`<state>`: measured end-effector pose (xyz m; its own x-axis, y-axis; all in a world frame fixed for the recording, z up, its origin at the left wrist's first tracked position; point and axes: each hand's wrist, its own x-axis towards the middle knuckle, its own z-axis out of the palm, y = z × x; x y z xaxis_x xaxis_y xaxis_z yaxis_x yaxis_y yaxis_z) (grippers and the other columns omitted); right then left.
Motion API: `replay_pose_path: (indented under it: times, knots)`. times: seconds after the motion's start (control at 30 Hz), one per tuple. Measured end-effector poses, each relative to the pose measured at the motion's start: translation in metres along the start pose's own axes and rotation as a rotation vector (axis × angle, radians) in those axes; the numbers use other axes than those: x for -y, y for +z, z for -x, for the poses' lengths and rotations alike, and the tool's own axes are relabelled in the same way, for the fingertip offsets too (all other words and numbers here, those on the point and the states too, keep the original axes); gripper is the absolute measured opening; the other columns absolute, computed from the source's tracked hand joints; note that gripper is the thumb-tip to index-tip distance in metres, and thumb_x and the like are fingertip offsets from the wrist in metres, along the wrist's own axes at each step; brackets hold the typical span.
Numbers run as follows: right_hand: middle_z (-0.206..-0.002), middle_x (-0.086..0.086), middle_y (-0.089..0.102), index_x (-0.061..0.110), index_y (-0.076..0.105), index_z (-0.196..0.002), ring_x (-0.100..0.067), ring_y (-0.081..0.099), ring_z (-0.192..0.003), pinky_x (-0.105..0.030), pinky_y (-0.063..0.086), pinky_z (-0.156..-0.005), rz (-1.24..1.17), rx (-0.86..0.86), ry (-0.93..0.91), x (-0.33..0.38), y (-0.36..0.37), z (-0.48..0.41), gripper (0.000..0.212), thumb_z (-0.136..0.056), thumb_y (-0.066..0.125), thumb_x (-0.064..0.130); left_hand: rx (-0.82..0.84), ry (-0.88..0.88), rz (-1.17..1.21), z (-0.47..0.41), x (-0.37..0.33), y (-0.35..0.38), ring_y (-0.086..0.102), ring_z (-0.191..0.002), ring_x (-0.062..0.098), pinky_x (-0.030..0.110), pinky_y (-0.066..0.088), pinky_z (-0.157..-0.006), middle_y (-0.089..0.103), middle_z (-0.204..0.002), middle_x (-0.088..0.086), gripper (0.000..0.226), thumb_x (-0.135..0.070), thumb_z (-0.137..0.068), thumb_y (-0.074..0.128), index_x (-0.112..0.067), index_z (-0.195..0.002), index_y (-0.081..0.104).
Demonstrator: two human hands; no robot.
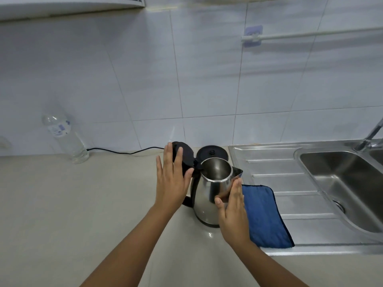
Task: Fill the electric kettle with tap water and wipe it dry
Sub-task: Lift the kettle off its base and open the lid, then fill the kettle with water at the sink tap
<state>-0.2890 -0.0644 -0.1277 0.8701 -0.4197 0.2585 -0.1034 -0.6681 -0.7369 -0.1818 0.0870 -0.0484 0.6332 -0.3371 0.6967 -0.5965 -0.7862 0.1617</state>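
A steel electric kettle point(207, 195) stands on the beige counter, off its black round base point(212, 153), which lies just behind it. Its black lid point(184, 156) is swung open to the left and the inside looks dark. My left hand point(172, 181) is flat with fingers spread, resting against the open lid. My right hand point(232, 212) lies flat against the kettle's right side below the spout, holding nothing. A folded blue cloth point(267, 218) lies right of the kettle on the drainboard edge. The tap point(371, 135) is at the far right.
A steel sink point(342, 179) with a ribbed drainboard point(279, 168) fills the right side. A clear plastic bottle point(66, 137) stands by the tiled wall at left. A black power cord point(124, 151) runs along the wall to the base. A rail point(310, 34) hangs on the wall.
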Motion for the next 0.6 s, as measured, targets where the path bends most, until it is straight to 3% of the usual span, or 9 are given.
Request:
replay_pose_path:
  times: [0.13,0.3,0.47,0.6]
  knots:
    - [-0.158,0.019,-0.026,0.040,-0.029,-0.145,-0.005,-0.016,-0.145,-0.040,0.009,-0.126,-0.025,0.033,0.042,0.002,-0.002,0.000,0.079,-0.094,0.027,0.061,0.029,-0.134,0.077,0.011,-0.002,0.004,0.012,-0.148,0.033,0.052,0.013,-0.118,0.015,-0.158,0.023,0.062,-0.049,-0.102,0.022,-0.012,-0.152,0.011]
    - [-0.159,0.017,-0.025,0.036,-0.027,-0.146,-0.004,-0.016,-0.144,-0.038,0.008,-0.124,-0.005,0.052,0.050,0.005,-0.006,0.001,0.078,-0.095,0.027,0.059,0.014,-0.214,0.163,0.017,-0.005,0.006,0.009,-0.150,0.028,0.046,0.004,-0.120,0.007,-0.161,0.017,0.063,-0.051,-0.102,0.020,-0.018,-0.153,0.004]
    - [-0.158,0.017,-0.023,0.034,-0.026,-0.145,-0.003,-0.015,-0.142,-0.033,0.004,-0.122,0.022,0.054,0.038,0.007,-0.010,0.002,0.077,-0.099,0.032,0.054,-0.012,-0.292,0.348,0.033,-0.007,0.014,-0.001,-0.151,0.016,0.039,-0.005,-0.121,-0.004,-0.162,0.005,0.070,-0.050,-0.100,0.024,-0.025,-0.152,-0.016]
    - [-0.160,0.017,-0.018,0.036,-0.023,-0.148,-0.002,-0.012,-0.144,-0.034,0.005,-0.122,-0.040,0.077,0.069,0.003,-0.010,0.005,0.077,-0.100,0.037,0.050,0.055,-0.395,0.449,0.051,-0.007,0.022,-0.002,-0.149,0.004,0.038,-0.004,-0.122,-0.002,-0.164,0.000,0.072,-0.048,-0.099,0.029,-0.021,-0.153,-0.010]
